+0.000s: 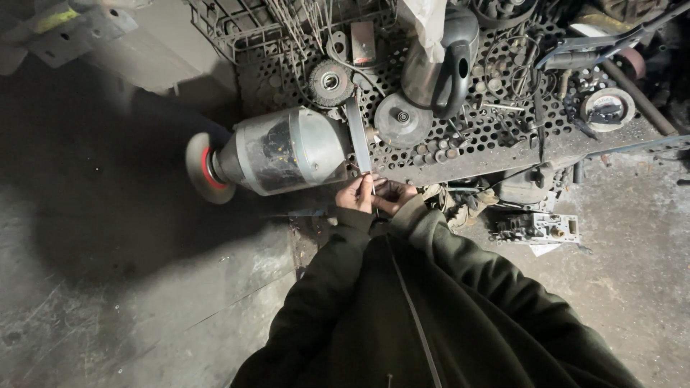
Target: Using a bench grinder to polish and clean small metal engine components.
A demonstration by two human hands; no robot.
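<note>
Seen from above, a person in dark green sleeves stands at a bench grinder (287,151) whose grey motor housing lies at ten o'clock from the hands, its red-centred buffing wheel (201,169) far out at nine o'clock. Both hands meet at the centre, close together, probably to steady a small workpiece against the narrow grinding belt (357,133) rising toward twelve o'clock. The left hand (356,194) has its fingers curled shut around a thin metal strip (374,203); the right hand (394,195) pinches the same strip from the other side. A perforated metal table (467,136) cluttered with discs and a dark kettle (442,68) fills one o'clock.
</note>
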